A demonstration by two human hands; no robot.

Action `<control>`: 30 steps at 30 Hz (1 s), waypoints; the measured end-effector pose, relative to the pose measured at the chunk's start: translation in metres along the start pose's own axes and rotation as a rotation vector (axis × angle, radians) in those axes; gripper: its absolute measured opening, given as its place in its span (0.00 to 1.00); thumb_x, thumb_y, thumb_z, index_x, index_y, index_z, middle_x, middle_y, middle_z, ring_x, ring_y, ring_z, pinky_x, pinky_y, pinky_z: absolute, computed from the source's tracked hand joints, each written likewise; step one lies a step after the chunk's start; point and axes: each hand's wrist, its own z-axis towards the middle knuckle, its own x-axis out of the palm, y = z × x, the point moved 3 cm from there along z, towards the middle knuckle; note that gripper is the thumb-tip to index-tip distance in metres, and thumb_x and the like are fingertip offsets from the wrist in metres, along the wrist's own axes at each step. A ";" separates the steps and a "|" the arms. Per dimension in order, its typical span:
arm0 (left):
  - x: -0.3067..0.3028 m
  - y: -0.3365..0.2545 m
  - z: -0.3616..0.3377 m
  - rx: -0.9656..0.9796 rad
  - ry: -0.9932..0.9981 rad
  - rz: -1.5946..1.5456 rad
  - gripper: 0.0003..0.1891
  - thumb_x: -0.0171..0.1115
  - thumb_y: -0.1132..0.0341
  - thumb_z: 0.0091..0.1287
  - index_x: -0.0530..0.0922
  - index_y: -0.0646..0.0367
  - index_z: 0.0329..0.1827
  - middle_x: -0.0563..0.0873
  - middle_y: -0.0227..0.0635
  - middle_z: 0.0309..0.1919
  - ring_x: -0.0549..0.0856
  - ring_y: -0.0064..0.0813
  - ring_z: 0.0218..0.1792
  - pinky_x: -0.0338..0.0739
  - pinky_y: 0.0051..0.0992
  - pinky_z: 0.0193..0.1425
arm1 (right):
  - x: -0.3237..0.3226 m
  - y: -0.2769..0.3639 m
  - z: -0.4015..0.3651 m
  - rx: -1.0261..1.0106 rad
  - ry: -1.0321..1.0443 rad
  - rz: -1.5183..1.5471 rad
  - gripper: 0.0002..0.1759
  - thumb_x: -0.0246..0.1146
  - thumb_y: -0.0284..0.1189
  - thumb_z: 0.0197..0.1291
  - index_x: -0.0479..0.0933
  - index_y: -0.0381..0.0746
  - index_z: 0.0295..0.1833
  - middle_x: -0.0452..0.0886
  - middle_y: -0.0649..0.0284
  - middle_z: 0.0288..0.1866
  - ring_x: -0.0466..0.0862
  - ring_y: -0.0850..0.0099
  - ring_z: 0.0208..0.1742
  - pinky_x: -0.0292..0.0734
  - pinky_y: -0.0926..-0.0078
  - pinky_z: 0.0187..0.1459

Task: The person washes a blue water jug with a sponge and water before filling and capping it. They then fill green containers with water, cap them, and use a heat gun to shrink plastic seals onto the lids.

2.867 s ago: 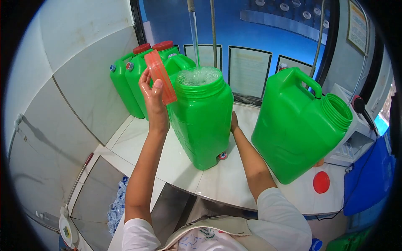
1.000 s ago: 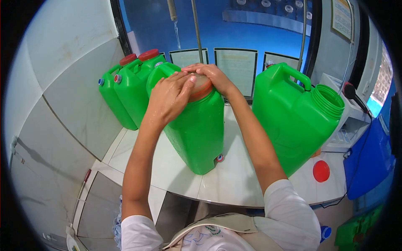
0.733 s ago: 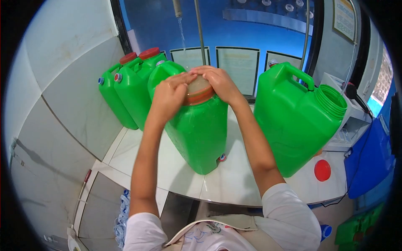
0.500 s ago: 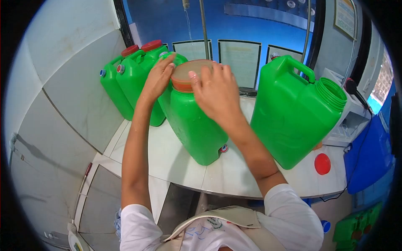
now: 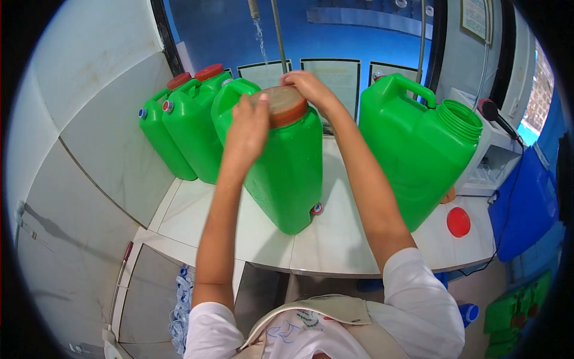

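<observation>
A large green jerrycan (image 5: 287, 173) stands upright on the white tiled counter in front of me, topped by a wide, round orange-brown screw lid (image 5: 289, 117). My left hand (image 5: 247, 128) is closed around the near left edge of this lid, its thumb against the rim. Around the far right edge curls my right hand (image 5: 310, 90), slightly blurred, with some of its fingertips hidden behind the lid. The lid sits on the jerrycan's mouth. Low on the jerrycan's side is a small capped spout (image 5: 317, 209).
To the right stands an uncapped green jerrycan (image 5: 412, 149), with a red lid (image 5: 458, 222) lying beside it. Several red-lidded jerrycans (image 5: 191, 134) line the left wall. Water runs from a tap (image 5: 254, 9) at the back. A corded heat gun or dryer (image 5: 499, 116) rests at right.
My hands have shifted around the lid: the left came from the far left side to the near left, the right from the near right to the far side. The tap's stream looks thicker.
</observation>
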 end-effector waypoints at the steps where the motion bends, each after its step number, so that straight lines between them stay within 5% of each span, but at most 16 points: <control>1: 0.007 -0.004 -0.005 0.054 -0.090 0.064 0.31 0.37 0.54 0.69 0.60 0.76 0.63 0.67 0.64 0.59 0.68 0.56 0.60 0.62 0.38 0.65 | 0.010 0.005 -0.002 0.062 0.067 0.255 0.23 0.46 0.33 0.57 0.76 0.30 0.50 0.79 0.48 0.49 0.76 0.66 0.52 0.67 0.73 0.56; 2: 0.010 0.002 -0.004 0.048 -0.086 0.063 0.31 0.37 0.54 0.69 0.60 0.76 0.63 0.67 0.64 0.59 0.68 0.56 0.60 0.62 0.38 0.65 | 0.018 0.009 -0.006 0.123 0.135 0.509 0.23 0.46 0.31 0.55 0.76 0.29 0.49 0.79 0.48 0.49 0.77 0.64 0.53 0.67 0.74 0.55; 4: 0.008 0.014 0.009 0.203 -0.151 -0.035 0.28 0.39 0.57 0.67 0.67 0.78 0.57 0.72 0.62 0.55 0.71 0.54 0.56 0.63 0.38 0.64 | 0.022 0.006 -0.011 0.069 0.072 0.454 0.23 0.45 0.29 0.53 0.76 0.27 0.48 0.79 0.47 0.49 0.76 0.63 0.54 0.66 0.74 0.56; 6: 0.006 0.032 0.024 0.311 -0.161 -0.157 0.25 0.41 0.61 0.63 0.73 0.76 0.52 0.76 0.58 0.52 0.73 0.48 0.55 0.63 0.34 0.63 | 0.023 0.006 -0.015 0.076 -0.181 0.142 0.22 0.44 0.30 0.54 0.78 0.29 0.46 0.78 0.46 0.51 0.76 0.58 0.54 0.67 0.70 0.57; 7: 0.005 0.037 0.029 0.294 -0.078 -0.265 0.24 0.41 0.62 0.62 0.73 0.75 0.52 0.77 0.55 0.51 0.74 0.46 0.55 0.64 0.32 0.63 | 0.025 0.008 -0.018 0.055 -0.210 -0.057 0.20 0.44 0.32 0.56 0.79 0.36 0.45 0.78 0.47 0.50 0.75 0.47 0.53 0.68 0.56 0.56; 15: 0.001 0.047 0.045 0.336 0.164 -0.433 0.24 0.43 0.63 0.59 0.76 0.69 0.53 0.78 0.49 0.52 0.75 0.38 0.54 0.63 0.28 0.62 | 0.029 0.047 -0.052 0.231 -0.590 -0.003 0.20 0.43 0.31 0.57 0.80 0.36 0.42 0.81 0.45 0.42 0.77 0.45 0.47 0.70 0.53 0.52; 19: -0.007 0.031 0.049 0.407 0.205 -0.304 0.23 0.43 0.62 0.61 0.76 0.68 0.53 0.78 0.47 0.51 0.75 0.37 0.53 0.64 0.27 0.61 | 0.024 0.029 -0.053 0.050 -0.523 -0.042 0.22 0.40 0.33 0.61 0.76 0.33 0.47 0.78 0.43 0.46 0.77 0.45 0.47 0.70 0.53 0.52; 21: -0.011 0.020 0.063 0.143 0.432 -0.011 0.22 0.43 0.59 0.63 0.78 0.65 0.51 0.79 0.42 0.52 0.75 0.35 0.54 0.64 0.27 0.60 | 0.021 0.011 -0.056 -0.128 -0.514 0.105 0.25 0.38 0.40 0.67 0.72 0.31 0.48 0.77 0.42 0.49 0.78 0.49 0.48 0.69 0.55 0.51; 23: -0.011 0.025 0.074 0.152 0.402 -0.422 0.23 0.45 0.54 0.65 0.78 0.61 0.51 0.79 0.38 0.51 0.76 0.34 0.52 0.66 0.30 0.58 | 0.036 -0.059 -0.064 0.154 -0.423 0.691 0.29 0.37 0.45 0.70 0.72 0.30 0.53 0.77 0.51 0.53 0.74 0.59 0.56 0.64 0.67 0.60; 25: -0.013 0.071 0.104 0.184 0.067 -0.442 0.24 0.45 0.50 0.67 0.77 0.59 0.53 0.79 0.35 0.51 0.78 0.34 0.50 0.69 0.32 0.56 | 0.063 -0.142 -0.114 0.357 -0.454 0.630 0.31 0.37 0.48 0.70 0.69 0.31 0.56 0.75 0.54 0.54 0.73 0.64 0.56 0.64 0.68 0.60; 26: -0.006 0.107 0.115 0.023 0.017 -0.446 0.24 0.44 0.49 0.67 0.76 0.58 0.54 0.79 0.37 0.51 0.78 0.34 0.49 0.69 0.32 0.55 | 0.074 -0.159 -0.154 0.481 -0.302 0.441 0.34 0.38 0.50 0.69 0.64 0.30 0.62 0.70 0.53 0.62 0.69 0.63 0.62 0.60 0.68 0.64; 27: 0.004 0.141 0.122 -0.139 -0.034 -0.449 0.25 0.44 0.47 0.68 0.76 0.57 0.55 0.79 0.38 0.51 0.79 0.33 0.48 0.69 0.32 0.55 | 0.080 -0.148 -0.185 0.715 -0.241 0.649 0.35 0.38 0.52 0.68 0.56 0.34 0.68 0.62 0.52 0.67 0.64 0.63 0.67 0.57 0.65 0.66; 29: 0.021 0.167 0.130 0.052 -0.076 -0.519 0.25 0.44 0.47 0.69 0.75 0.60 0.55 0.79 0.41 0.50 0.78 0.32 0.50 0.67 0.31 0.57 | 0.104 -0.130 -0.221 1.192 -0.199 1.035 0.37 0.37 0.55 0.67 0.47 0.42 0.73 0.55 0.55 0.73 0.61 0.62 0.69 0.58 0.59 0.66; 30: 0.025 0.174 0.137 0.068 -0.058 -0.532 0.25 0.44 0.47 0.69 0.75 0.60 0.55 0.79 0.41 0.50 0.78 0.32 0.50 0.67 0.31 0.57 | 0.124 -0.131 -0.226 1.119 -0.193 1.137 0.36 0.36 0.55 0.67 0.50 0.43 0.72 0.58 0.57 0.71 0.63 0.63 0.68 0.61 0.60 0.65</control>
